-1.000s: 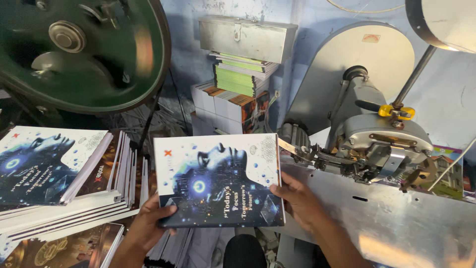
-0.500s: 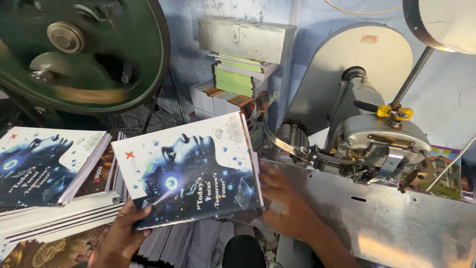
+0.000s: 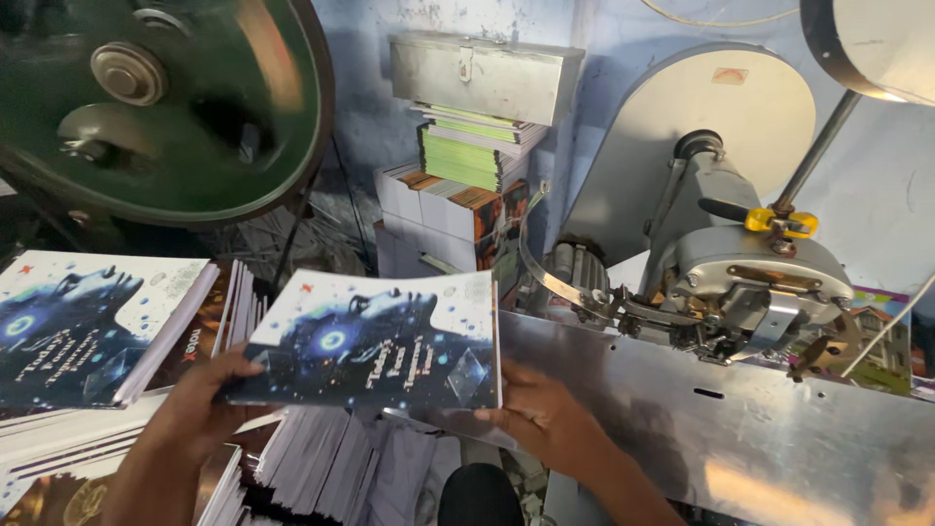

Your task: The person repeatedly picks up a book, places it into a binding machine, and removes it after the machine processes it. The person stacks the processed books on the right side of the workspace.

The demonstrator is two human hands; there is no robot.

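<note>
The left hand (image 3: 200, 414) and the right hand (image 3: 545, 414) are both grasping one notebook (image 3: 375, 341) with a blue cover, holding it flat above loose white pages (image 3: 341, 468). Beside it a stack of similar notebooks (image 3: 88, 331) is lying, and behind, a green flywheel (image 3: 166, 107) is blurring

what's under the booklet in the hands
Under the booklet lie fanned white page bundles. The left hand and right hand grip its edges from below; whatever lies directly beneath its middle is covered.
</note>
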